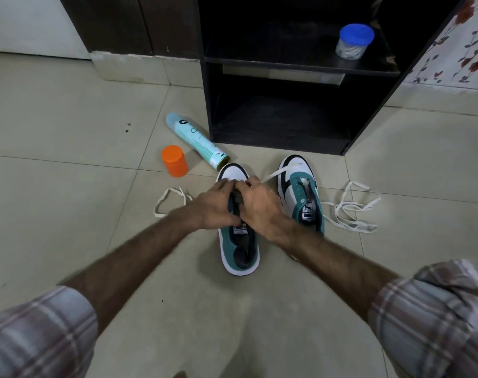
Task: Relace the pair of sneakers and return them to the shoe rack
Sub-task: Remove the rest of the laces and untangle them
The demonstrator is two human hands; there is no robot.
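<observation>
Both hands are working over the left sneaker on the floor tiles, left hand and right hand curling their fingers onto the white lace near its toe. The right sneaker is sitting just beside it, tongue reading PUMA. Open floor is lying on both sides; the dark shoe rack is standing ahead, spray can and orange jar lying left of it

The floor was smooth, faintly glossy tile. The shoe rack looked like dark matt wood. The sneakers showed matt suede-like green panels, with flat cloth laces. The orange jar and blue-lidded container were plastic.
</observation>
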